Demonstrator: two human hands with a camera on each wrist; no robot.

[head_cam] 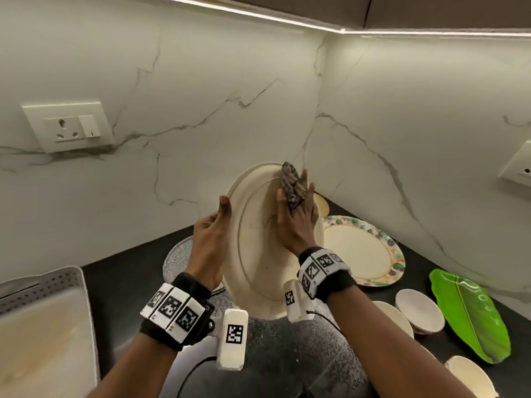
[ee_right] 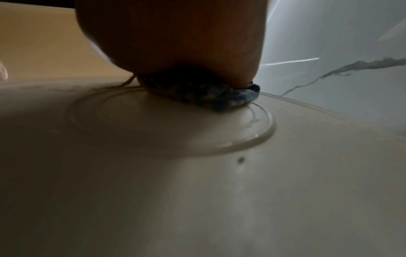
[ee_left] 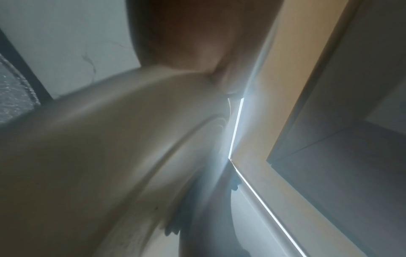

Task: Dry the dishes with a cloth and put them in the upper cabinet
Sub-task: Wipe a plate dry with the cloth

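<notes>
The left hand (head_cam: 211,239) grips the cream plate (head_cam: 258,254) by its rim at 9 o'clock, thumb up along the edge, and holds it up on edge above the dark bench (head_cam: 126,280). The right hand (head_cam: 296,219) lies flat on the plate's face, fingers stretched, pressing a bunched dark cloth (head_cam: 291,183) against it near 1 o'clock. In the right wrist view the cloth (ee_right: 211,93) sits squashed under the palm on the plate's ring. On the bench at 3 o'clock lie a flowered plate (head_cam: 365,248), a green leaf-shaped dish (head_cam: 471,314) and two small white bowls (head_cam: 419,308). A grey tray (head_cam: 43,326) sits at 8 o'clock.
</notes>
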